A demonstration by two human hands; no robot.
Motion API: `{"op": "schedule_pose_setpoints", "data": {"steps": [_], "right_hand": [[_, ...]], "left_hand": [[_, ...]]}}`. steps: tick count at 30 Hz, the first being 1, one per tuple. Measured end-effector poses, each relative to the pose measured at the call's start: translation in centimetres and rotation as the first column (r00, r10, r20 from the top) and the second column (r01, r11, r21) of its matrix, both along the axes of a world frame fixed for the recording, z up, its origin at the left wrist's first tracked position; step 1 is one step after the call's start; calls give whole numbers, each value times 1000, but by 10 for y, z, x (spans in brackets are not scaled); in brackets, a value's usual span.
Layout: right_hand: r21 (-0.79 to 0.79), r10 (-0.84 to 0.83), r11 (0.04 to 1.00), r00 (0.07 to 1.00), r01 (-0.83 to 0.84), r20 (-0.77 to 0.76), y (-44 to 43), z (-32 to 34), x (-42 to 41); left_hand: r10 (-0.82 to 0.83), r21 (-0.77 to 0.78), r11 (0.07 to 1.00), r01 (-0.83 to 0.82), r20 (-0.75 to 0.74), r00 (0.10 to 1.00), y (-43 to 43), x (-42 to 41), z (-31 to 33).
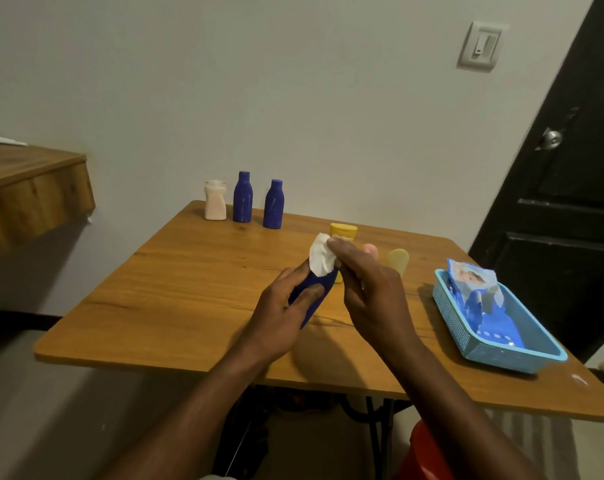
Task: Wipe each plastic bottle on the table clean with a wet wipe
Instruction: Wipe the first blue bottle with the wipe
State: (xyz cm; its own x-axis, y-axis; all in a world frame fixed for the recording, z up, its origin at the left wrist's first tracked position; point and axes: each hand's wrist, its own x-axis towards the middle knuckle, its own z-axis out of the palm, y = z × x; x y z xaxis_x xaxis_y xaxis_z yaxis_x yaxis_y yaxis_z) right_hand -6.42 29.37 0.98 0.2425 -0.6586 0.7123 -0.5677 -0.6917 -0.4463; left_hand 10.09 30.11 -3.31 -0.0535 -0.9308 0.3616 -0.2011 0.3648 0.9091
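Observation:
My left hand [282, 313] grips a dark blue plastic bottle [315, 289], held tilted above the wooden table [175, 292]. My right hand [369, 289] pinches a white wet wipe [320, 254] against the bottle's upper end, which the wipe hides. At the table's far edge stand a pale pink bottle [215, 199] and two blue bottles [242, 197] [273, 204]. Behind my hands a yellow bottle [343, 231], a pink bottle [370, 250] and a pale yellow bottle [399, 259] are partly hidden.
A light blue plastic basket [473, 341] at the table's right holds an opened wet wipe pack [475, 289]. A wooden shelf [33, 188] juts from the wall at the left. A black door [563, 188] stands behind the table's right corner.

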Motion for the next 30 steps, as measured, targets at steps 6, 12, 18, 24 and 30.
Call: {"op": "schedule_pose_setpoints", "data": {"steps": [6, 12, 18, 24, 30], "right_hand": [[135, -16, 991, 974, -15, 227, -3, -1, 9], [449, -56, 869, 861, -207, 506, -4, 5, 15], [346, -1, 920, 884, -182, 468, 11, -20, 32], [266, -72, 963, 923, -33, 377, 10, -42, 31], [203, -50, 979, 935, -24, 352, 5, -23, 32]], "left_hand": [[-74, 79, 994, 82, -98, 992, -5, -12, 1], [-111, 89, 988, 130, -195, 974, -9, -22, 2], [-61, 184, 977, 112, -262, 963, -6, -35, 16], [-18, 188, 978, 87, -339, 941, -8, -29, 3], [37, 159, 987, 19, -343, 939, -7, -29, 0]]}}
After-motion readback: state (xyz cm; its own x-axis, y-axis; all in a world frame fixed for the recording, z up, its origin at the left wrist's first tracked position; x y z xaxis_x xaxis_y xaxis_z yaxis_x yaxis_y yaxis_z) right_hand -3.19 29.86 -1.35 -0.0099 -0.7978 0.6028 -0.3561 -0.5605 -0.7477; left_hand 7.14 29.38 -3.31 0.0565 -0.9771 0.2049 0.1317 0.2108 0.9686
